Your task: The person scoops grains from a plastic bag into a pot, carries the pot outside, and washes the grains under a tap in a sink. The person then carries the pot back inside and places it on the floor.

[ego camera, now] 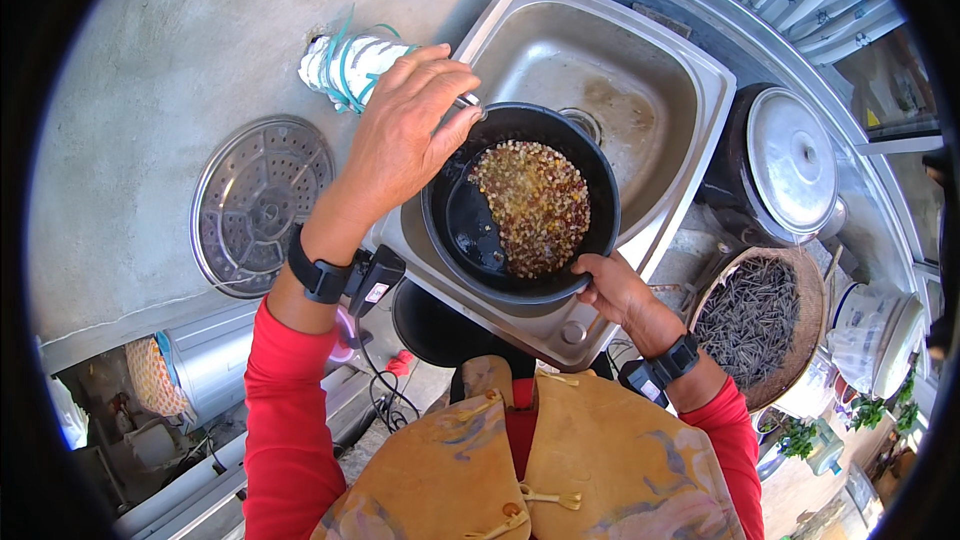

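A dark round pot (517,292) is over the front of the stainless steel sink (675,165), tilted slightly. Mixed grains and beans (536,206), yellow, pale and dark red, lie in shallow water inside it, heaped toward the right. My right hand (611,289) grips the pot's near right rim. Above the pot's far left rim, my left hand (420,120) has its thumb and fingers around a metal tap (469,100), whose body is mostly hidden by the hand. Behind it is a white wrapped pipe (352,71) tied with green strips.
A perforated metal steamer plate (262,206) leans against the wall at left. To the right of the sink stand a dark vat with a metal lid (793,157) and a basket (810,315) of thin dark pieces (746,319). A black basin (420,322) is partly hidden below the sink.
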Demonstrator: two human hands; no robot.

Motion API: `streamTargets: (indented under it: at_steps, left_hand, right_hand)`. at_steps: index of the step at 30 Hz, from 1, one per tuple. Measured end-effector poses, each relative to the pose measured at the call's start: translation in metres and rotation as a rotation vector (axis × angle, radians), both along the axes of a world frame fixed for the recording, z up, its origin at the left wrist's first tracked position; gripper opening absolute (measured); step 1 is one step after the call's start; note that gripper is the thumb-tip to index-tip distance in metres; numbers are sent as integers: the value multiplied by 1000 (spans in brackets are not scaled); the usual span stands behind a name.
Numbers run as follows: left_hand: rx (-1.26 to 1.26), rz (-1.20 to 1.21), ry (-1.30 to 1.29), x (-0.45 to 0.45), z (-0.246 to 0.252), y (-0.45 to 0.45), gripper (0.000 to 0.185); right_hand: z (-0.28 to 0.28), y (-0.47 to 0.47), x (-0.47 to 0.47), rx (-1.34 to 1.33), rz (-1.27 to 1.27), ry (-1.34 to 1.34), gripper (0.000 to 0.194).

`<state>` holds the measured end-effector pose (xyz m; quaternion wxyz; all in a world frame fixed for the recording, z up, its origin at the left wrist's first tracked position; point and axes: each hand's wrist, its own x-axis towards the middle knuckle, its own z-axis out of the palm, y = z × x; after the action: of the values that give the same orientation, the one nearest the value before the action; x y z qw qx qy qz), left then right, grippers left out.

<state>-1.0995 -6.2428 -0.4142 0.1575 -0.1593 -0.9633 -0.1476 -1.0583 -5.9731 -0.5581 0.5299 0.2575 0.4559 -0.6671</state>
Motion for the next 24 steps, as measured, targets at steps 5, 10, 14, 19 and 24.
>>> streamTargets:
  at_steps: [5, 10, 14, 19, 24]
  left_hand:
    - [44, -40, 13, -5, -1, -5, 21]
    - [96, -11, -29, -11, -1, -4, 16]
    - [171, 64, -101, -15, -2, -3, 14]
    - [223, 125, -104, -22, -8, 3, 14]
    - [329, 241, -72, -32, -16, 8, 14]
  right_hand:
    - [4, -11, -6, 3, -23, 38, 15]
    - [9, -21, -18, 27, -3, 112, 13]
    - [11, -25, -23, 23, -21, 142, 10]
    - [4, -28, -24, 18, -36, 152, 10]
    - [-2, -32, -22, 17, -58, 144, 21]
